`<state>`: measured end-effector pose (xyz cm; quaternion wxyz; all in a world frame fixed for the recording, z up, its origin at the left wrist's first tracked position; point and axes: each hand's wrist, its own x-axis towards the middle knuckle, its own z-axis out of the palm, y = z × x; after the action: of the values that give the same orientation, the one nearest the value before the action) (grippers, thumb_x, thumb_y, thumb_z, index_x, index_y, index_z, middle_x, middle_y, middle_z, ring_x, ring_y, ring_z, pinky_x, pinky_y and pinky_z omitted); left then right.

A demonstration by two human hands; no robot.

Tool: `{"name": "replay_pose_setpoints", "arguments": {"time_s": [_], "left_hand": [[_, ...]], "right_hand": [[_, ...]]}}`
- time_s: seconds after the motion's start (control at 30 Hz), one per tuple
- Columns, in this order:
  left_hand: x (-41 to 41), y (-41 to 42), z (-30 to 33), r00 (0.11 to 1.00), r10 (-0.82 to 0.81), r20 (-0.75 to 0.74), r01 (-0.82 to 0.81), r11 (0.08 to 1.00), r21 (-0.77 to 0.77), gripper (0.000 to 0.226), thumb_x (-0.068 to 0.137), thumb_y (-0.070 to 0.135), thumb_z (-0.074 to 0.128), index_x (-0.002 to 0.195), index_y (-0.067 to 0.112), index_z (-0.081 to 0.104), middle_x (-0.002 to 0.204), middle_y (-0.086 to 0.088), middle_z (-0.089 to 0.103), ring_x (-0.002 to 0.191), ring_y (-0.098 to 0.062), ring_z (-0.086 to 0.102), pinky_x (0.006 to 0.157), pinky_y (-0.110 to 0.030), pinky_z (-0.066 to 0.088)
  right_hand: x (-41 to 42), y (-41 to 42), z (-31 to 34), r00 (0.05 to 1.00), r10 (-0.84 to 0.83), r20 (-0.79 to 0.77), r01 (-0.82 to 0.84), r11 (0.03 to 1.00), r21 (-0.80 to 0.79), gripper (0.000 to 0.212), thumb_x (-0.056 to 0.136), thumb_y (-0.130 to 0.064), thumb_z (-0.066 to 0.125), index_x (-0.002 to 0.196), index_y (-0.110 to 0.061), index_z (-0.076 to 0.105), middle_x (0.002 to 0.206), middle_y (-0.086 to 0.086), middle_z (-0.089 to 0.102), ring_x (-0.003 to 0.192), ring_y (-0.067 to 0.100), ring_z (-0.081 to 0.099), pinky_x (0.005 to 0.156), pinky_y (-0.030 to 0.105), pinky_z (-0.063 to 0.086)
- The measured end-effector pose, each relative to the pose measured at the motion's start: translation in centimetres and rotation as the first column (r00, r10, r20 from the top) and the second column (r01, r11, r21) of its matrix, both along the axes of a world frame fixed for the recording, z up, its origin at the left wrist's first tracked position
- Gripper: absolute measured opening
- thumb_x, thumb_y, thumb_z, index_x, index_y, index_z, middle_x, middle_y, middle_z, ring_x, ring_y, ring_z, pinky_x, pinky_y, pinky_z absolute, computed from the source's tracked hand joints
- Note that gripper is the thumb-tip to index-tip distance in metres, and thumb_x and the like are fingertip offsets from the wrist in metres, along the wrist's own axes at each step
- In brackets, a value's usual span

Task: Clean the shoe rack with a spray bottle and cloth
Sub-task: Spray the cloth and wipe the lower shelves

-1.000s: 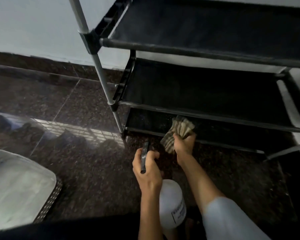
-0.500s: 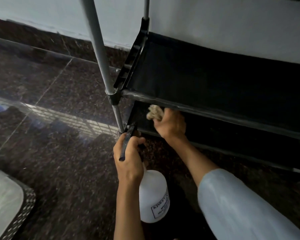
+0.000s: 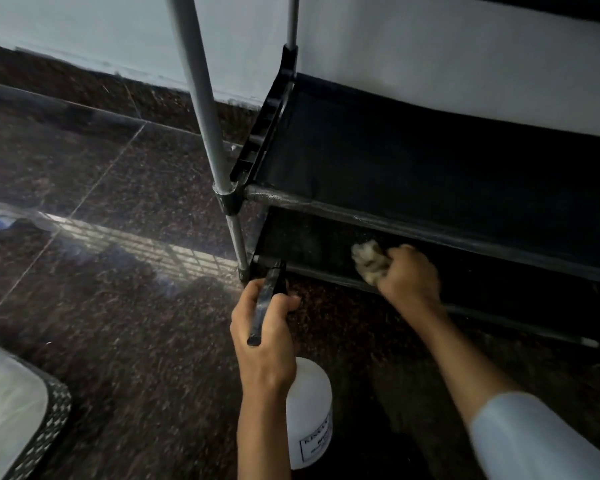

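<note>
Curled fingers of the left hand (image 3: 262, 344) wrap the black trigger head of the spray bottle (image 3: 309, 414), with the white body hanging below the wrist, low over the dark speckled floor (image 3: 118, 341). The nozzle points toward the near left corner of the shoe rack (image 3: 413, 168). The right hand (image 3: 409, 275) grips a bunched pale cloth (image 3: 369, 259), fingers closed round it, and presses it onto the lowest shelf (image 3: 309, 244), just behind that shelf's front bar.

From the single head view, the bottle looks like light plastic, stiff in the body. How full it is cannot be told, so its weight is uncertain. The neck under the trigger is the sensible place to hold it, as the hand does now. The cloth is soft and limp and crushes to whatever shape the fingers give it. Balled up like this, it offers only a small wiping face. The shelves look like dark fabric stretched between bars, so they will likely give a little under pressure. The thin metal post (image 3: 201, 98) suggests a light frame that could shift if pushed hard.

The left forearm comes straight up from the bottom edge, wrist level. The right forearm reaches in diagonally from the lower right, sleeve pushed back near the elbow, wrist bent down under the middle shelf. A white tub with a patterned rim (image 3: 18, 410) sits at the lower left, well apart from the rack.
</note>
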<state>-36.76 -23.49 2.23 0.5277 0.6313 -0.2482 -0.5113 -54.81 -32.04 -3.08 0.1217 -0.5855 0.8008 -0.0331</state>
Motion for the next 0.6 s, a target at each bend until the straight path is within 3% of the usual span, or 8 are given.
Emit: {"name": "replay_pose_setpoints", "arguments": {"time_s": [0.1, 0.2, 0.3, 0.37, 0.4, 0.47, 0.5, 0.6], "left_hand": [[-0.5, 0.1, -0.3, 1.000, 0.011, 0.004, -0.011, 1.000, 0.017, 0.023, 0.089, 0.016, 0.057, 0.109, 0.007, 0.066, 0.101, 0.031, 0.047, 0.107, 0.000, 0.049, 0.091, -0.032, 0.039], [-1.0, 0.1, 0.0, 0.998, -0.034, 0.044, 0.035, 0.999, -0.023, 0.013, 0.069, 0.022, 0.057, 0.071, 0.029, 0.067, 0.068, 0.020, 0.060, 0.071, 0.000, 0.054, 0.073, -0.036, 0.042], [-1.1, 0.4, -0.1, 0.998, -0.055, 0.032, 0.055, 0.998, -0.001, 0.015, 0.071, 0.025, 0.056, 0.070, 0.030, 0.070, 0.071, 0.033, 0.059, 0.084, 0.003, 0.054, 0.078, -0.032, 0.042], [-1.1, 0.5, -0.1, 0.994, -0.085, 0.073, 0.086, 0.996, -0.010, 0.031, 0.075, 0.026, 0.054, 0.083, 0.000, 0.068, 0.070, 0.043, 0.054, 0.083, 0.014, 0.052, 0.078, -0.026, 0.041], [-1.1, 0.5, -0.4, 0.994, -0.073, 0.080, 0.074, 0.997, -0.012, 0.034, 0.075, 0.028, 0.053, 0.082, -0.002, 0.068, 0.074, 0.045, 0.053, 0.087, 0.014, 0.052, 0.082, -0.028, 0.043], [-0.8, 0.8, -0.4, 0.997, -0.058, 0.045, 0.056, 0.998, 0.036, 0.018, 0.083, 0.025, 0.058, 0.072, 0.019, 0.072, 0.108, 0.035, 0.052, 0.116, -0.005, 0.051, 0.100, -0.044, 0.041], [-0.9, 0.8, -0.2, 0.998, -0.047, 0.045, 0.043, 0.996, 0.072, 0.026, 0.085, 0.023, 0.059, 0.064, 0.031, 0.072, 0.125, 0.017, 0.051, 0.125, -0.019, 0.047, 0.105, -0.050, 0.037], [-1.1, 1.2, 0.8, 0.998, -0.051, 0.030, 0.046, 0.989, 0.138, 0.037, 0.083, 0.024, 0.061, 0.057, 0.049, 0.067, 0.135, -0.007, 0.050, 0.128, -0.029, 0.045, 0.107, -0.054, 0.035]], "right_hand": [[7.1, -3.3, -1.5, 0.978, 0.150, 0.144, -0.138, 0.986, -0.091, 0.022, 0.083, -0.028, 0.061, 0.098, -0.014, 0.068, 0.103, 0.010, 0.068, 0.099, 0.031, 0.063, 0.080, 0.033, 0.049], [11.4, -5.0, -1.8, 0.912, 0.305, 0.276, -0.284, 0.952, -0.115, 0.018, 0.078, -0.022, 0.061, 0.093, -0.016, 0.067, 0.098, 0.009, 0.069, 0.097, 0.031, 0.063, 0.081, 0.036, 0.052], [8.6, -3.1, -1.7, 0.920, 0.308, 0.241, -0.288, 0.951, -0.115, 0.026, 0.084, -0.025, 0.059, 0.110, -0.025, 0.065, 0.113, 0.003, 0.066, 0.106, 0.026, 0.060, 0.087, 0.032, 0.050], [4.1, -0.4, -1.2, 0.959, 0.219, 0.181, -0.207, 0.975, -0.082, 0.028, 0.089, -0.030, 0.057, 0.116, -0.027, 0.062, 0.117, 0.002, 0.064, 0.108, 0.025, 0.060, 0.088, 0.031, 0.048], [1.6, 0.9, -0.7, 0.979, 0.131, 0.158, -0.121, 0.990, -0.068, 0.026, 0.090, -0.031, 0.055, 0.115, -0.024, 0.063, 0.115, 0.004, 0.065, 0.106, 0.026, 0.061, 0.087, 0.031, 0.049], [-2.4, 2.6, 0.3, 0.992, -0.101, 0.075, 0.102, 0.995, -0.014, 0.026, 0.091, -0.033, 0.054, 0.107, -0.017, 0.066, 0.109, 0.010, 0.067, 0.101, 0.029, 0.063, 0.082, 0.032, 0.049], [-3.4, 2.9, 0.8, 0.984, -0.178, 0.011, 0.178, 0.984, 0.021, 0.027, 0.091, -0.034, 0.054, 0.103, -0.013, 0.067, 0.108, 0.013, 0.067, 0.101, 0.030, 0.063, 0.082, 0.033, 0.049], [-0.5, 1.9, 1.4, 0.976, -0.212, -0.056, 0.217, 0.969, 0.116, 0.025, 0.091, -0.031, 0.055, 0.107, -0.015, 0.066, 0.112, 0.012, 0.066, 0.107, 0.029, 0.061, 0.084, 0.032, 0.049]]}}
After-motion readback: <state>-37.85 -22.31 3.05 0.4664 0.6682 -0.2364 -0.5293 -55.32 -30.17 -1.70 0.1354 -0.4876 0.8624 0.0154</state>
